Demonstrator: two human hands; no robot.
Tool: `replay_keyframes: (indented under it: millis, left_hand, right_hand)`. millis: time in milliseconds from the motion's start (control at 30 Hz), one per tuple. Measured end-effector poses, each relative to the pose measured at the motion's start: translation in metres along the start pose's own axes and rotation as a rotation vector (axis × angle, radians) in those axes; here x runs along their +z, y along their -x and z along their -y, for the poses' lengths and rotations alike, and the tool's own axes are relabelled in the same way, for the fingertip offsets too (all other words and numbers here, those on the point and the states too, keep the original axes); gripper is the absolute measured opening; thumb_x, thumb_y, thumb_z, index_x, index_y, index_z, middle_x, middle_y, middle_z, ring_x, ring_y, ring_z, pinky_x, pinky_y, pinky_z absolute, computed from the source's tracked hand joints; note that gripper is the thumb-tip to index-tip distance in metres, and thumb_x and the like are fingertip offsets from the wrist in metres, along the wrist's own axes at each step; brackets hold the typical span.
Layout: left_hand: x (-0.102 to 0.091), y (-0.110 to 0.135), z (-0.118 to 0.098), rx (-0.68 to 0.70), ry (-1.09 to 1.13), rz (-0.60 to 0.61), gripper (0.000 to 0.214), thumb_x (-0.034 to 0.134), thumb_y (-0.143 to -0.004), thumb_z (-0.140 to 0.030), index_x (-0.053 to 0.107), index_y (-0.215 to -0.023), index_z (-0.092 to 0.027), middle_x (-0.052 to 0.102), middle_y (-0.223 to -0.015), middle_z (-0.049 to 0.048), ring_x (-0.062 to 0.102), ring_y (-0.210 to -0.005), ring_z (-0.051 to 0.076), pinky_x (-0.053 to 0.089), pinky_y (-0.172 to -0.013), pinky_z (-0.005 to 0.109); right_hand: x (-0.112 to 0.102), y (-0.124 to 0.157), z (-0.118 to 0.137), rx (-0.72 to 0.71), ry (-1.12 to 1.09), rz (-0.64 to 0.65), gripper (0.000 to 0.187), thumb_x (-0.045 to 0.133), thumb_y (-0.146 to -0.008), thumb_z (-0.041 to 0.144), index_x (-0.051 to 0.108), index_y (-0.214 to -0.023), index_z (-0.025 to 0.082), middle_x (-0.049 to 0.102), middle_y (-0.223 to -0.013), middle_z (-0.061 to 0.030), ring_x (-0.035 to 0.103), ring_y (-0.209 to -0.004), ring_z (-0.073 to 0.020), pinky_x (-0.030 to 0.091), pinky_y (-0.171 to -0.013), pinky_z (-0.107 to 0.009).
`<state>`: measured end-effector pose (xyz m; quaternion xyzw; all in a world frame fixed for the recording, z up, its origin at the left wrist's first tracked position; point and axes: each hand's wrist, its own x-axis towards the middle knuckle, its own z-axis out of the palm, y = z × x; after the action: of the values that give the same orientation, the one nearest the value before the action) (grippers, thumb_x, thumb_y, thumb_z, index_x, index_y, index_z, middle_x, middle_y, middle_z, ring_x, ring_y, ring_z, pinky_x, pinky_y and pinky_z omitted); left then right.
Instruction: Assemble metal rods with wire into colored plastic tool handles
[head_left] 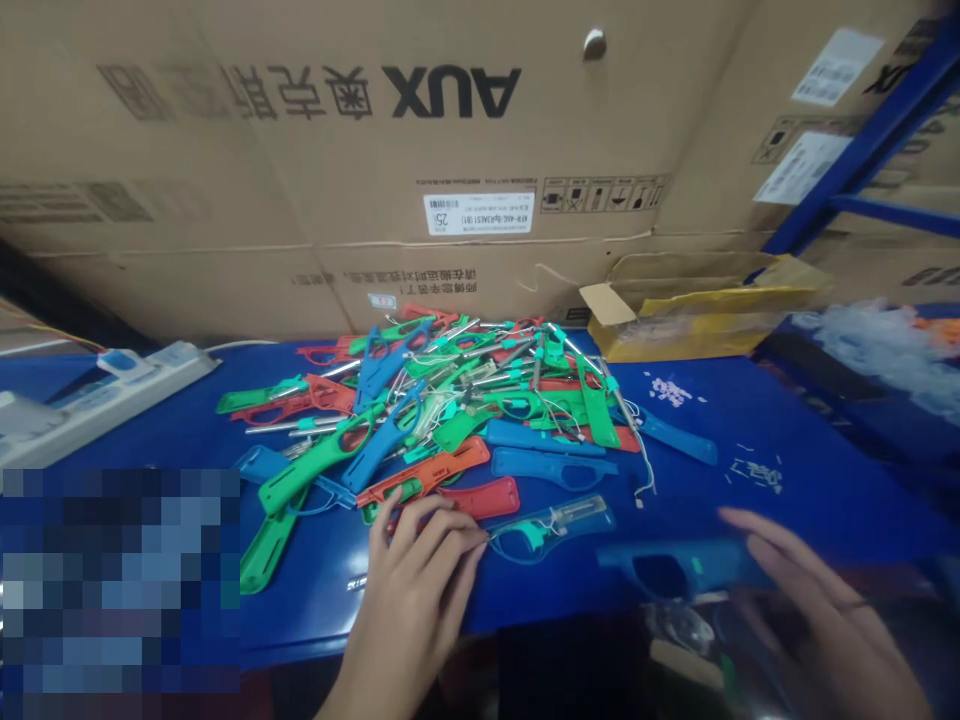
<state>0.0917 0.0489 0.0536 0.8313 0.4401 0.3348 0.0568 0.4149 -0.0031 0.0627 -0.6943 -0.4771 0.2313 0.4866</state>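
My left hand [424, 560] is bent over the table's near side, fingers curled. Its fingertips meet the narrow end of a blue lighter casing half [585, 520], which lies with a clear tank and a teal trigger inside. Just past the knuckles are a red casing half [484, 497] and an orange casing half [427, 470]. My right hand [832, 610], blurred, grips the handle end of another blue lighter casing [675, 567] above the table's front edge. Its lower fingers are smeared.
A heap of lighter casings and metal tubes [450, 375] fills the table's middle. Behind stands an opened carton [682, 310] against large cardboard sheets [300, 140]. A power strip [112, 395] lies left. Small pink pieces [667, 390] and tiny metallic bits [757, 473] lie right.
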Motion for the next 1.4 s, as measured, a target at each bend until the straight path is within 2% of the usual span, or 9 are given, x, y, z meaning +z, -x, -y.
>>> replay_keyframes:
  millis: [100,167,233,367,533,667,800,967,1400]
  left_hand:
    - [0.000,-0.001,0.004,-0.001,-0.023,0.035,0.021,0.058,-0.100,-0.009,0.065,-0.111,-0.027,0.074,-0.103,-0.0009,0.058,-0.113,0.024,0.017,-0.118,0.052]
    - [-0.001,-0.001,0.006,-0.005,-0.031,0.046,0.023,0.060,-0.099,-0.009,0.065,-0.112,-0.028,0.074,-0.104,-0.0014,0.057,-0.114,0.024,0.016,-0.119,0.051]
    - [-0.002,0.000,0.006,-0.015,-0.021,0.055,0.022,0.062,-0.099,-0.010,0.065,-0.111,-0.028,0.074,-0.104,-0.0025,0.058,-0.114,0.023,0.015,-0.120,0.050]
    - [-0.001,0.001,0.003,-0.094,0.023,0.041,0.020,0.062,-0.100,-0.012,0.066,-0.108,-0.030,0.074,-0.099,-0.0038,0.062,-0.109,0.022,0.017,-0.121,0.054]
    - [0.003,0.004,-0.001,-0.207,0.050,0.009,0.013,0.065,-0.099,-0.017,0.057,-0.107,-0.025,0.072,-0.104,0.0008,0.065,-0.106,0.022,0.021,-0.121,0.057]
    - [0.002,0.005,0.000,-0.226,0.064,0.025,0.020,0.064,-0.100,-0.017,0.055,-0.117,-0.024,0.071,-0.107,0.0022,0.065,-0.107,0.022,0.021,-0.121,0.057]
    - [0.000,0.003,-0.002,-0.189,0.066,0.022,0.030,0.063,-0.100,-0.015,0.057,-0.128,-0.023,0.075,-0.108,0.0014,0.063,-0.108,0.023,0.020,-0.121,0.054]
    - [-0.001,-0.002,-0.007,-0.191,0.117,-0.012,0.016,0.066,-0.100,-0.017,0.069,-0.112,-0.026,0.076,-0.101,-0.0043,0.062,-0.105,0.022,0.021,-0.120,0.051]
    - [0.001,-0.002,-0.005,-0.184,0.124,-0.002,0.015,0.071,-0.097,-0.016,0.072,-0.109,-0.025,0.075,-0.102,-0.0036,0.060,-0.106,0.020,0.024,-0.120,0.049]
  right_hand:
    - [0.008,-0.010,-0.002,0.205,-0.222,0.194,0.034,0.075,-0.083,0.052,0.081,-0.107,0.029,0.077,-0.083,-0.0046,0.071,-0.060,-0.0207,0.060,-0.051,-0.029]
    - [0.019,-0.013,0.004,0.246,-0.281,0.323,0.047,0.082,-0.078,0.048,0.077,-0.121,0.029,0.072,-0.071,-0.0007,0.066,-0.053,-0.0174,0.056,-0.047,-0.027]
    - [0.032,-0.013,0.012,0.247,-0.278,0.387,0.053,0.086,-0.074,0.044,0.075,-0.124,0.030,0.075,-0.075,0.0004,0.068,-0.058,-0.0172,0.058,-0.051,-0.025]
    - [0.047,-0.021,0.026,0.023,-0.038,0.382,0.040,0.086,-0.073,0.046,0.081,-0.110,0.032,0.083,-0.096,-0.0014,0.078,-0.077,-0.0220,0.064,-0.062,-0.024]
    - [0.048,-0.037,0.029,-0.461,0.169,0.350,0.033,0.079,-0.079,0.061,0.083,-0.098,0.034,0.083,-0.088,-0.0001,0.079,-0.071,-0.0215,0.066,-0.064,-0.025]
    - [0.051,-0.043,0.022,-0.678,0.243,0.393,0.030,0.072,-0.088,0.061,0.080,-0.100,0.035,0.082,-0.098,-0.0003,0.080,-0.083,-0.0201,0.066,-0.072,-0.025]
    - [0.049,-0.045,0.015,-0.767,0.326,0.418,0.030,0.070,-0.090,0.060,0.079,-0.107,0.036,0.080,-0.101,0.0012,0.079,-0.083,-0.0171,0.065,-0.070,-0.022]
    - [0.044,-0.048,0.007,-0.796,0.359,0.400,0.029,0.070,-0.092,0.057,0.079,-0.108,0.035,0.079,-0.101,0.0004,0.078,-0.083,-0.0177,0.065,-0.071,-0.023]
    - [0.049,-0.043,-0.001,-0.838,0.417,0.382,0.031,0.066,-0.095,0.056,0.078,-0.109,0.032,0.077,-0.103,-0.0012,0.077,-0.085,-0.0170,0.065,-0.075,-0.026]
